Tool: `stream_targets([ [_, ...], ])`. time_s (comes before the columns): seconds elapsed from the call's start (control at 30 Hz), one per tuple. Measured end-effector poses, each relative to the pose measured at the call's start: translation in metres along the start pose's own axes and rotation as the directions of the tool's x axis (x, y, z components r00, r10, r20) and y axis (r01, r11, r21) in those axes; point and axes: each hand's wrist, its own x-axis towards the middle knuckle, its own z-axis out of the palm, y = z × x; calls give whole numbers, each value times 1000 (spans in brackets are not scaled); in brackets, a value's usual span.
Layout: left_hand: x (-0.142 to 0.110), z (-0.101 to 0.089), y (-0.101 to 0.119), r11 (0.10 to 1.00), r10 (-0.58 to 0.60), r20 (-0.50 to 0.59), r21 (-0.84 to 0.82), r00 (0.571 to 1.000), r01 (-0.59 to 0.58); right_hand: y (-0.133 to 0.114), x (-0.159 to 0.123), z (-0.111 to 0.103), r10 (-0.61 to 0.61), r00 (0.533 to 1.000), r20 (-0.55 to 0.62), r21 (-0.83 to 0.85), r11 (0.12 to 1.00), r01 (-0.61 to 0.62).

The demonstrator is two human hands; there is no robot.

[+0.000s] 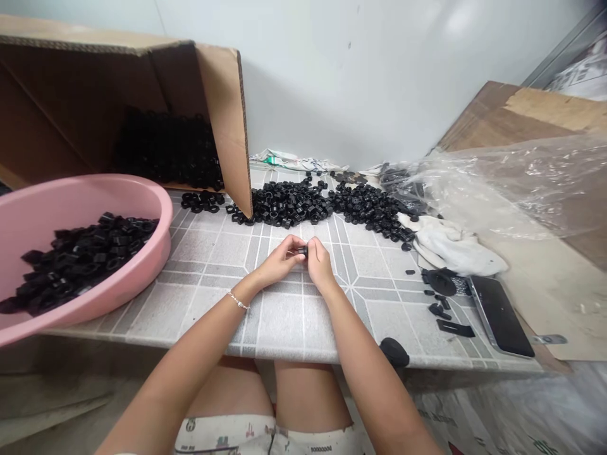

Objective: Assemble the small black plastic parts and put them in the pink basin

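To the right of the pink basin, over the worktop, you have a small black part between your two hands. Your left hand is closed in a pinch around it, and your right hand has its fingertips closed on the other side. Whether it is one piece or two pressed together, you cannot tell from here, as the fingers cover most of it.

Beyond the basin and to its right lie a heap of black rings and, farther right of it, a heap of smaller black pieces. The cardboard box stands just behind the basin, with more black parts inside. Well to the right of the basin are a white cloth and a phone.

The part is tiny and smooth-looking, so uneven pressure from your fingertips could make it twist or pop out. If it drops and rolls toward you, it could go over the near edge into your lap. The two heaps right of the basin almost meet, so a sweep of your forearm or a careless reach could mix their pieces.
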Motion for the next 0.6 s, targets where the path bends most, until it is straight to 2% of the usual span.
stream_targets([
  [0.13,1,-1,2,1000,-14,-14,-5,1000,13,-3,-1,-1,29,997,71,170,985,-41],
  [0.2,2,-2,2,999,-34,-35,-34,999,33,-4,-3,0,28,994,107,192,980,-49],
  [0.43,2,-2,2,981,-146,-37,-134,989,140,-6,-7,0,-13,993,118,66,998,5],
  [0.6,0,2,-1,950,-153,-29,-278,988,139,-12,-9,-4,-61,995,78,-131,989,71],
])
